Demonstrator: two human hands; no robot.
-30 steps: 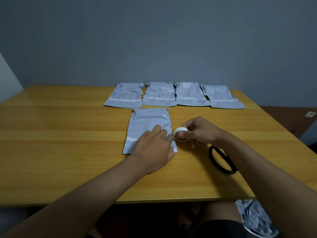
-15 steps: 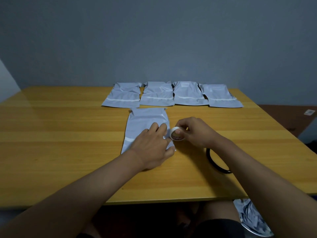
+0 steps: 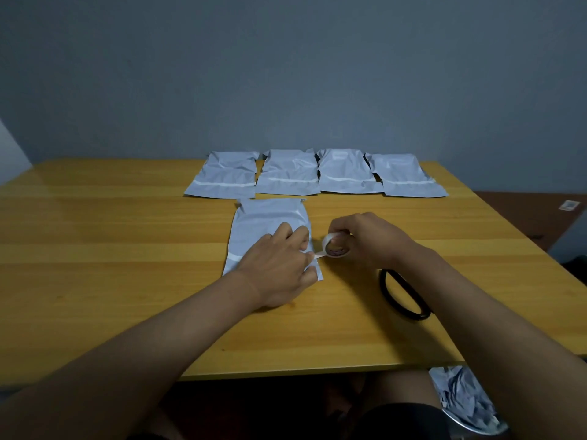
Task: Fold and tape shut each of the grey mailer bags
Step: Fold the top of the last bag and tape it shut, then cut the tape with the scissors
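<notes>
A grey mailer bag (image 3: 265,223) lies flat in the middle of the wooden table (image 3: 111,281). My left hand (image 3: 279,265) lies over its near right part and pinches the free end of the tape. My right hand (image 3: 365,239) grips a small roll of clear tape (image 3: 335,246) just right of the bag, and a short strip runs from the roll to my left fingers. Several more grey mailer bags (image 3: 314,173) lie side by side in a row at the table's far edge, each with a white strip across it.
Black-handled scissors (image 3: 401,295) lie on the table under my right forearm. Below the table's near right corner, a container holds crumpled grey bags (image 3: 463,401). A grey wall rises behind the table.
My right hand has drawn the roll a little to the right, away from my left fingers, so a short strip of tape now shows between them. My left hand stays on the bag.
</notes>
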